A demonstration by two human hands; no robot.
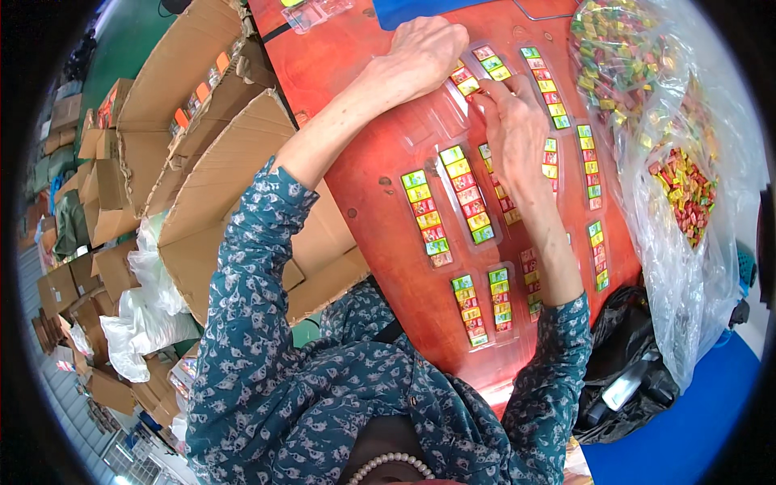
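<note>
My left hand (428, 50) is curled at the far side of the red table, its fingertips hidden, beside a partly filled clear tray (464, 78) of small wrapped candies. My right hand (515, 129) reaches to that tray's near end with thumb and fingers pinched together; whatever is between them is too small to make out. Around the hands lie narrow clear trays, each with a row of red, yellow and green candies, such as one tray (466, 194) nearer me and another tray (546, 85) to the right. My right hand and forearm partly cover other filled trays.
Clear plastic trays (430, 123) without candies lie left of my right hand. A large clear bag (679, 170) of wrapped candies stands along the right edge. Open cardboard boxes (218, 202) stand at the left, and a black plastic bag (622, 323) sits at the lower right.
</note>
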